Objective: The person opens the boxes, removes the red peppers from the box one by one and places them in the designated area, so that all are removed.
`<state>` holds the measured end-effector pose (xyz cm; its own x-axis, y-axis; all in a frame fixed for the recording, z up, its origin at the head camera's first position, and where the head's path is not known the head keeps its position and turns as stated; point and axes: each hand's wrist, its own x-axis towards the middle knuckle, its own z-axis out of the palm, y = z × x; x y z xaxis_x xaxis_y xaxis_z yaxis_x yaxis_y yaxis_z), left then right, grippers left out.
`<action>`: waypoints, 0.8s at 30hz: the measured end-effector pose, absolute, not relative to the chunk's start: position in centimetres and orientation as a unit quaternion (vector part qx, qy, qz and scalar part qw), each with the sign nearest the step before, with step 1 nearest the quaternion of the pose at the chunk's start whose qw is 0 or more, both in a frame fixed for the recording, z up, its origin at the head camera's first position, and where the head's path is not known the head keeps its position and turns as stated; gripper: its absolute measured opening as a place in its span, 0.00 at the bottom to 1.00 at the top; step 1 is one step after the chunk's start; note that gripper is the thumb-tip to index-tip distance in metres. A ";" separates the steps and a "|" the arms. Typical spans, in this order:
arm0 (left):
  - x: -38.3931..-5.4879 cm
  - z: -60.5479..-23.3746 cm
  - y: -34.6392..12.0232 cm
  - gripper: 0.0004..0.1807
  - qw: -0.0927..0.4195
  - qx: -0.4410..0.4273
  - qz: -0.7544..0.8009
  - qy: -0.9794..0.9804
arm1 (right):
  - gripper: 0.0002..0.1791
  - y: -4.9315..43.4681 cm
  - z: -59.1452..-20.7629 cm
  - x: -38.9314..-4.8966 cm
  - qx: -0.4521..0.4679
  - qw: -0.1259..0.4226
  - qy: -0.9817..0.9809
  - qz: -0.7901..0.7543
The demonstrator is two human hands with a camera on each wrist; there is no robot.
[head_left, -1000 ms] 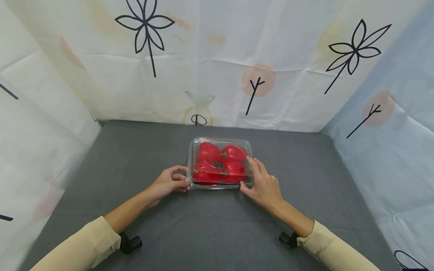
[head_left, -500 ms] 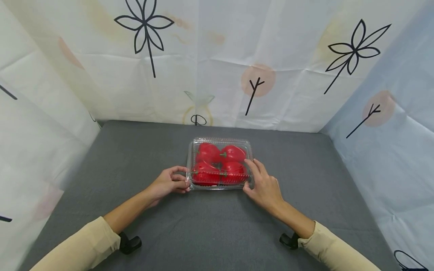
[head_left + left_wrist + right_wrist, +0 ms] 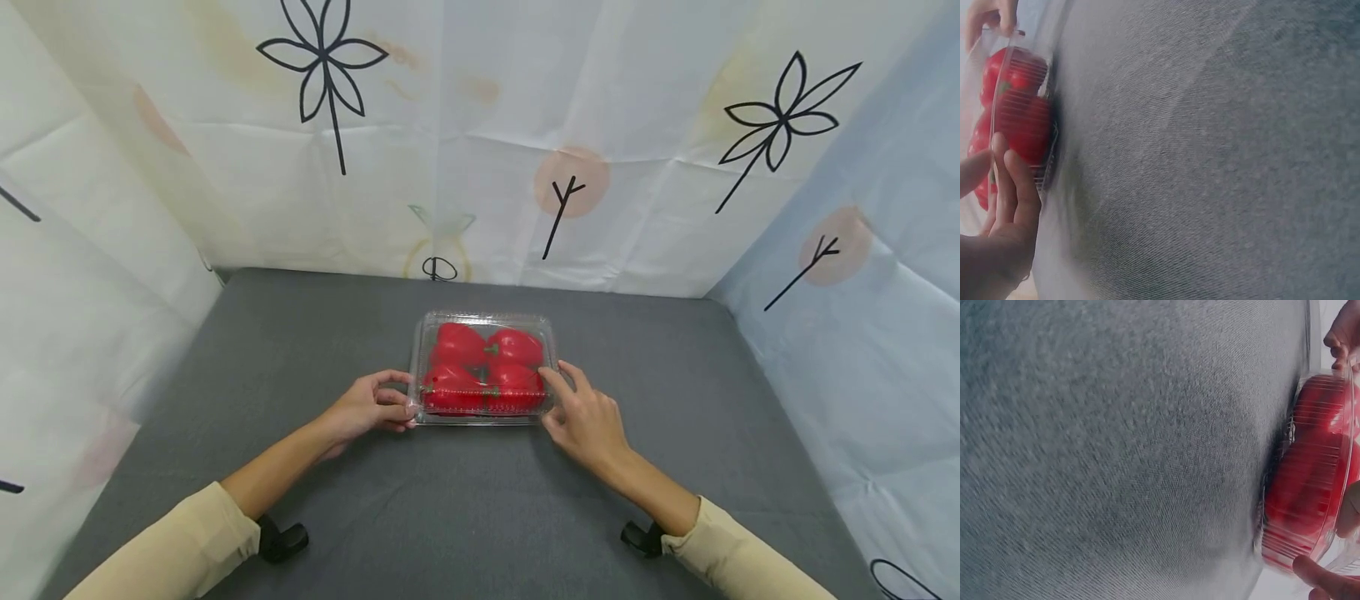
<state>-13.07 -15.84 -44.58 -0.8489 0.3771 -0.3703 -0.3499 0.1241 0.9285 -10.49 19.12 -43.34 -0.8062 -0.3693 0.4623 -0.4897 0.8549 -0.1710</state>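
A clear plastic box (image 3: 480,419) of four red peppers (image 3: 459,344) sits on a gray cloth-covered table (image 3: 450,517), between a person's hands. The left hand (image 3: 369,405) pinches the box's left edge between thumb and fingers; the right hand (image 3: 588,419) grips its right side near the front corner. Behind hangs pale flower-print fabric (image 3: 480,100).

Left forearm (image 3: 281,467) comes in from lower left of head view, right forearm (image 3: 651,486) from lower right, both slanting inward and up, sleeves (image 3: 172,537) ending partway along. Left hand (image 3: 369,406) sits just left of and below frame center, fingers pointing right in a pinch. Right hand (image 3: 588,421) is right of and below center, fingers bent, pointing upper left, thumb below, also pinching.
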 end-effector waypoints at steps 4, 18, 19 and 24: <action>-13.0 -44.5 -16.1 0.32 0.289 0.018 0.661 0.692 | 0.33 19.3 -43.4 -10.5 0.238 0.219 -0.936 0.136; -13.1 -44.5 -16.0 0.33 0.292 0.004 0.668 0.684 | 0.33 19.7 -43.2 -10.7 0.249 0.224 -0.931 0.143; -13.1 -44.5 -16.0 0.33 0.292 0.002 0.667 0.685 | 0.33 19.7 -43.2 -10.7 0.250 0.225 -0.931 0.144; -13.1 -44.5 -16.0 0.33 0.295 -0.005 0.665 0.686 | 0.31 19.9 -42.6 -10.9 0.255 0.229 -0.927 0.150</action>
<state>-13.11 -15.96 -44.52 -0.8265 0.3853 -0.4104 -0.3981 0.1155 0.9100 -10.86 19.92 -42.56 -0.7648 -0.4041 0.5017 -0.5414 0.8253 -0.1606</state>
